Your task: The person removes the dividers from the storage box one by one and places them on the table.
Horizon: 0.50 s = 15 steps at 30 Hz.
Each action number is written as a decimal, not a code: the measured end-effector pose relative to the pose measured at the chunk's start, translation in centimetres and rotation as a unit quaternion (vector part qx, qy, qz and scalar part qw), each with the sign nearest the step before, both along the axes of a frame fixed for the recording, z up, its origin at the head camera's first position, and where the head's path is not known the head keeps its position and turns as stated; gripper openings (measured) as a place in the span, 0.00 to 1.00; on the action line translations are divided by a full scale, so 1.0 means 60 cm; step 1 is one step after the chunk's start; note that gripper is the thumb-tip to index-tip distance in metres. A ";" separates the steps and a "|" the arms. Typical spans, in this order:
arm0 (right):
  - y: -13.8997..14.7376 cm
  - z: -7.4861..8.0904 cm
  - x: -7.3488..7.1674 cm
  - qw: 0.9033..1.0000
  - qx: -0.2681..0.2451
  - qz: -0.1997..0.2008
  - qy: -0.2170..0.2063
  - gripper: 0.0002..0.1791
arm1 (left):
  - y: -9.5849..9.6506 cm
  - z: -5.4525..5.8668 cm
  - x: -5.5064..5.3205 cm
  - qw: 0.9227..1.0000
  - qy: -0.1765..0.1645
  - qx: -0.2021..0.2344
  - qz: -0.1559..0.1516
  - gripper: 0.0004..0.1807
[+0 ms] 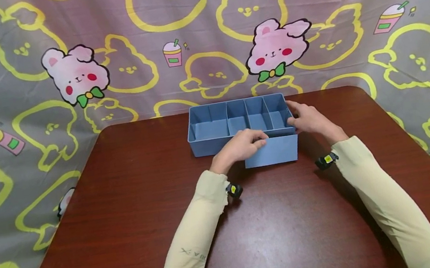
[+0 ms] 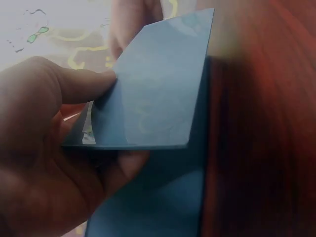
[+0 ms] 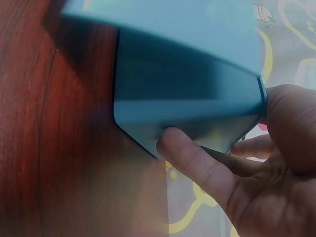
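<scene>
A blue compartment box (image 1: 210, 147) stands toward the back of the table, its long side facing me. In front of its right half, my left hand (image 1: 241, 145) pinches a flat light-blue rectangular panel (image 1: 272, 151). The left wrist view shows the thumb on one side of the panel (image 2: 153, 84) and fingers underneath. My right hand (image 1: 309, 119) grips the box's right end, thumb at the rim. One finger lies along the outside of the end wall in the right wrist view, where the panel (image 3: 197, 29) overlaps the box (image 3: 163, 74).
Thin upright dividers (image 1: 247, 115) split the box into several compartments. The box stands on a reddish-brown wooden table (image 1: 125, 203). Behind it hangs a grey-pink curtain (image 1: 207, 28) with cartoon prints, close to the table's back edge.
</scene>
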State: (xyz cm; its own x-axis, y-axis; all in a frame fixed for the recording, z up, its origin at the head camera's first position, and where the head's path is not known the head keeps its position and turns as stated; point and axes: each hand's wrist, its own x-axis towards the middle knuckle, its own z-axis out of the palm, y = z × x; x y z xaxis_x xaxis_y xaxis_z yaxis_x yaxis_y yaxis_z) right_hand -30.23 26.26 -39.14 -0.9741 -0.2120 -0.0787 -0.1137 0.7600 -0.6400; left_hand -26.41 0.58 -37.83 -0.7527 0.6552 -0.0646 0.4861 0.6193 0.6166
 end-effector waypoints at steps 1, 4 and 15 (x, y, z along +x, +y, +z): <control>0.000 0.000 -0.001 1.000 -0.002 0.000 -0.001 0.38 | 0.002 -0.003 0.000 1.000 -0.003 -0.002 -0.005 0.17; -0.001 0.001 -0.001 1.000 -0.007 0.001 -0.005 0.39 | 0.006 -0.014 -0.002 1.000 -0.008 -0.006 -0.019 0.16; -0.002 0.000 0.002 1.000 -0.014 0.004 -0.008 0.38 | 0.017 -0.041 -0.002 0.999 0.000 -0.029 -0.027 0.13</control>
